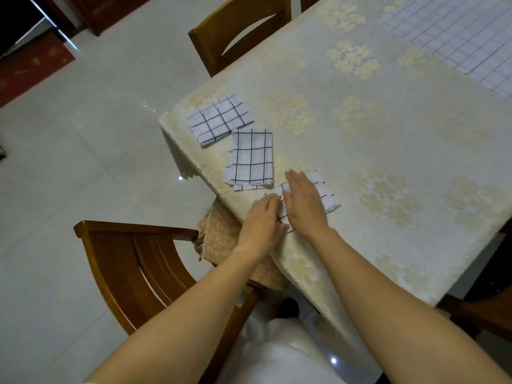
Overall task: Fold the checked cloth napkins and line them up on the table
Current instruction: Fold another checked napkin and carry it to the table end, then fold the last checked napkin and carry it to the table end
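My left hand and right hand lie flat, fingers straight, gripping nothing, pressing the third napkin at the worktop edge, likely to set its crease. It sits beside two folded napkins, extending their row.

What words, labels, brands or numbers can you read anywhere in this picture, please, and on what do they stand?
There is no readable text anywhere.
The napkins carry only black checks.
The tablecloth shows only a flower pattern.
The mat has pale motifs, no letters.
The chairs are plain wood, with no label in view.
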The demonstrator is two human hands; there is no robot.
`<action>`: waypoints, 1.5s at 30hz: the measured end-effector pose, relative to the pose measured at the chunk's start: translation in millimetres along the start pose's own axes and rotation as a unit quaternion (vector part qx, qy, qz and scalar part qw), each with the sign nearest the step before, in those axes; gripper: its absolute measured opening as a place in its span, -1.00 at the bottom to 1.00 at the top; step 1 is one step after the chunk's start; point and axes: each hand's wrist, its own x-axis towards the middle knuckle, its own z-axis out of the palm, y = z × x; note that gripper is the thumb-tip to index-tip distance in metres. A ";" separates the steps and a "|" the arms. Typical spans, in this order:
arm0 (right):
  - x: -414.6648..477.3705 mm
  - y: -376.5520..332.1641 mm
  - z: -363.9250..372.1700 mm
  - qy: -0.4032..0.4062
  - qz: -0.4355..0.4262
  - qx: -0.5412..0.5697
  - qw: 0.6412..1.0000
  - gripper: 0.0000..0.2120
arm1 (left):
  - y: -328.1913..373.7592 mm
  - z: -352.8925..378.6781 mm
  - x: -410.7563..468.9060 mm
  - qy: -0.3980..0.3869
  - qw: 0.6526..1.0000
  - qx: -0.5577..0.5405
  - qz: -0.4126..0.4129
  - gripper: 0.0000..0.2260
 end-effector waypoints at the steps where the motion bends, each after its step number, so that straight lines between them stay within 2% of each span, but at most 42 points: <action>1: -1.3 1.9 4.4 -0.033 0.019 0.001 0.999 -0.53 | 1.1 4.4 -1.4 -0.031 0.999 -0.016 -0.011 -0.36; 3: -5.6 14.7 8.6 -0.070 0.049 -0.029 0.996 -0.48 | 0.8 8.1 -3.0 -0.069 0.997 -0.016 -0.030 -0.34; 6: -12.0 31.2 2.3 -0.073 0.069 -0.083 0.992 -0.37 | 2.9 2.9 -2.1 -0.112 0.992 0.047 -0.041 -0.31; 9: -12.4 18.3 -12.8 -0.034 0.128 -0.027 0.991 -0.32 | 7.3 -8.0 -4.0 -0.112 0.989 0.080 -0.054 -0.26; 12: -21.3 -17.1 -27.1 0.046 0.114 0.070 0.990 -0.46 | 9.0 -33.6 -12.7 -0.050 0.996 0.054 -0.041 -0.40; 16: -43.7 -70.0 -38.2 0.081 0.097 0.125 0.984 -0.63 | -13.2 -99.8 -39.8 -0.013 0.999 0.023 -0.040 -0.62; 19: -52.0 -123.6 -38.8 0.108 0.071 0.136 0.982 -0.67 | -47.3 -165.7 -70.5 0.023 0.998 0.023 -0.046 -0.70; 24: -56.1 -254.4 -19.6 0.138 -0.035 0.128 0.981 -0.76 | -127.5 -282.3 -140.6 0.127 0.989 0.010 -0.072 -0.75; 27: -60.1 -351.2 10.4 0.140 -0.088 0.120 0.979 -0.80 | -187.1 -348.7 -194.0 0.179 0.979 -0.041 -0.085 -0.76; 31: -57.8 -473.7 68.3 0.109 -0.185 0.100 0.971 -0.83 | -270.4 -422.0 -262.2 0.251 0.961 -0.048 -0.110 -0.79; 34: -56.4 -546.2 104.6 0.115 -0.247 0.094 0.958 -0.85 | -327.5 -462.6 -301.9 0.234 0.963 -0.027 -0.129 -0.79; 37: -51.1 -592.3 128.4 0.103 -0.270 0.083 0.954 -0.84 | -368.3 -494.6 -321.2 0.232 0.962 0.010 -0.142 -0.78; 41: -29.8 -620.5 150.5 0.037 -0.267 0.047 0.962 -0.78 | -401.4 -507.1 -315.3 0.245 0.959 0.025 -0.141 -0.77; 45: 8.0 -627.3 169.9 0.007 -0.239 0.042 0.970 -0.77 | -427.8 -511.9 -280.2 0.200 0.970 0.021 -0.138 -0.78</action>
